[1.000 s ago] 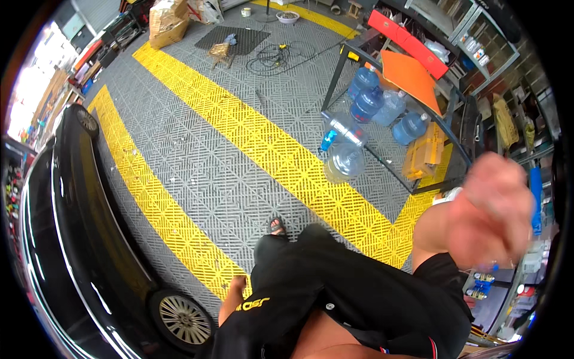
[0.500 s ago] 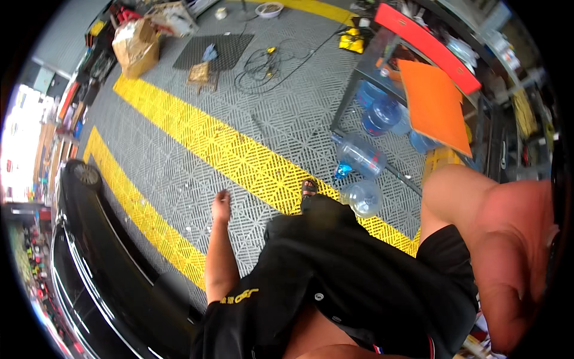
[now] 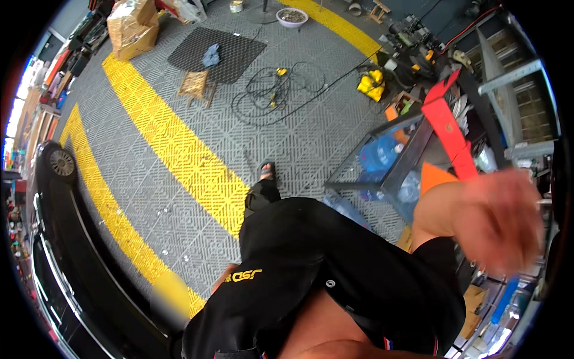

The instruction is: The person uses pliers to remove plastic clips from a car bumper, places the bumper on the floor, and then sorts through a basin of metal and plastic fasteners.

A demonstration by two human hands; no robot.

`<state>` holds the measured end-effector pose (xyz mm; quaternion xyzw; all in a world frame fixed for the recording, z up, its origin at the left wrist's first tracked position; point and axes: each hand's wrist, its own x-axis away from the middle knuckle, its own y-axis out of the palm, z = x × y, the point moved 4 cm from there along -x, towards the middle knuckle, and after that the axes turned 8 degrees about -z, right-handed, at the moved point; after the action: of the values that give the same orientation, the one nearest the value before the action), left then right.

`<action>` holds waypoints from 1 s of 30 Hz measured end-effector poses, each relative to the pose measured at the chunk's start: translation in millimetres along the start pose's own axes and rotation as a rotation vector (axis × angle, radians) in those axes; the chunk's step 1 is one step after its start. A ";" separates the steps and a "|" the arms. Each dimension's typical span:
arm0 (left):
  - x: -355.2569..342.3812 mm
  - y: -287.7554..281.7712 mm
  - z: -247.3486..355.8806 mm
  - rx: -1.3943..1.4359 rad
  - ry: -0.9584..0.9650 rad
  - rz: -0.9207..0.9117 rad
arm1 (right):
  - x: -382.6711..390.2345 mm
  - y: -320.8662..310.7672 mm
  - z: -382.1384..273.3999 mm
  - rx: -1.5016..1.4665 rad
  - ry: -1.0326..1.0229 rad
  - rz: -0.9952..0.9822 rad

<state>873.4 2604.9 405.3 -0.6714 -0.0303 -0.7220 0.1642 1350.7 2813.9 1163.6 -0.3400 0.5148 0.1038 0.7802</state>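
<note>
Raised close at the right is my right hand [image 3: 499, 218], with its fingers smeared by motion. Whether it holds anything does not show. Behind it are an orange board [image 3: 433, 175] and a red strip [image 3: 443, 122] on a dark metal frame [image 3: 409, 152]. Large clear-blue water jugs [image 3: 378, 154] sit under and beside that frame. Of my left arm only a sliver of skin [image 3: 222, 279] appears beside my black shirt; the hand itself is hidden. One sandalled foot [image 3: 267, 170] is on the grey tile floor.
A black car [image 3: 78, 239] stands along the left. Ahead lie a coiled cable [image 3: 263, 96], a small wooden stool [image 3: 195, 85] and a dark mat [image 3: 233, 52] with a blue cloth [image 3: 211, 55]. A brown sack [image 3: 133, 30] stands far left, a white basin [image 3: 292, 17] far ahead.
My view has shifted forward, and the metal frame is nearer. My left hand has dropped back out of sight beside my body. My right hand has swung up at the right.
</note>
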 end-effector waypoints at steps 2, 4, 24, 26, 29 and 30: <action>-45.4 -120.1 77.8 -0.362 0.131 0.042 | 44.2 44.3 89.1 0.119 0.304 -0.135; -74.7 -236.4 121.5 -0.455 0.341 0.385 | 102.6 125.4 174.0 0.017 0.670 -0.357; -141.1 -637.7 666.2 -0.163 0.151 0.208 | 798.4 249.0 570.4 -0.617 1.850 -1.574; -140.2 -580.8 691.6 0.464 0.107 0.109 | 807.4 260.7 684.4 -0.553 1.710 -1.511; -144.4 -556.9 721.9 0.773 -0.032 0.013 | 787.3 314.5 839.7 -0.397 1.807 -1.296; -145.0 -551.4 742.2 0.859 -0.108 -0.062 | 769.7 335.8 885.5 -0.329 1.840 -1.261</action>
<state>1438.9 3350.2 432.4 -0.5775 -0.3567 -0.6123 0.4054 2172.7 3484.4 560.3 -0.5854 0.6105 -0.5322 -0.0371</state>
